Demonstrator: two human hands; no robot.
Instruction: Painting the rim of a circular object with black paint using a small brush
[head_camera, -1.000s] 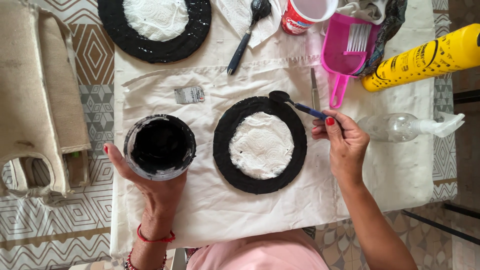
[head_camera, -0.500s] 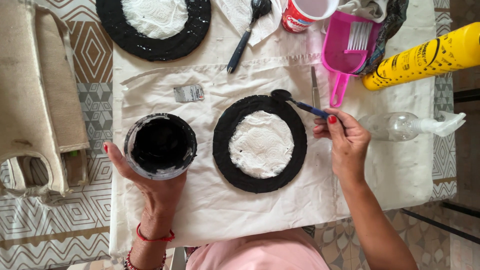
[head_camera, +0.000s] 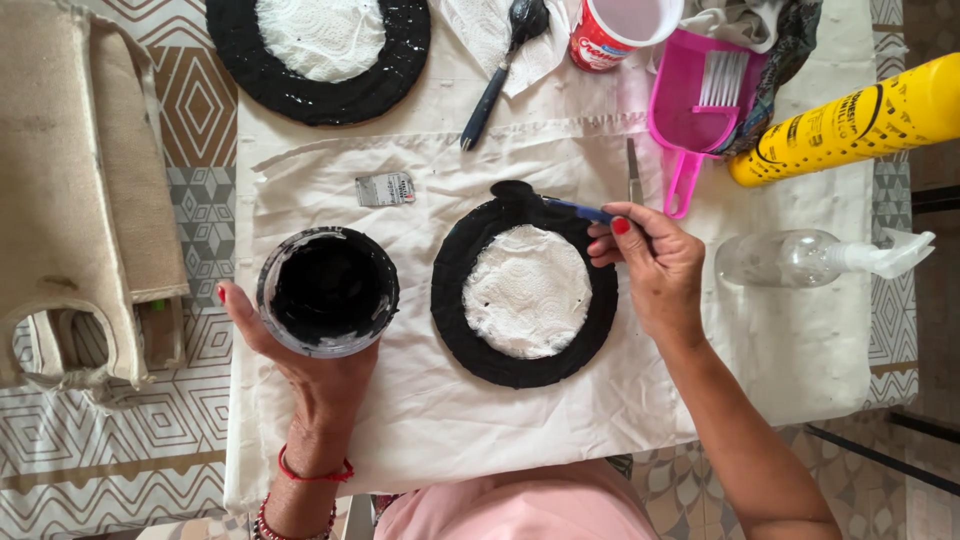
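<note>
Since the earlier frame, the blue-handled paintbrush (head_camera: 560, 203) has shifted left onto the far edge of the black ring (head_camera: 523, 291). Right hand (head_camera: 650, 265) fingers pinch its handle; left hand (head_camera: 300, 350) fingers wrap the black paint pot (head_camera: 328, 290).

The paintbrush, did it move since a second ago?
Yes. The right hand slid the paintbrush a little leftward along the black ring's top edge. The left hand kept holding the paint pot, and everything else stayed put.
</note>
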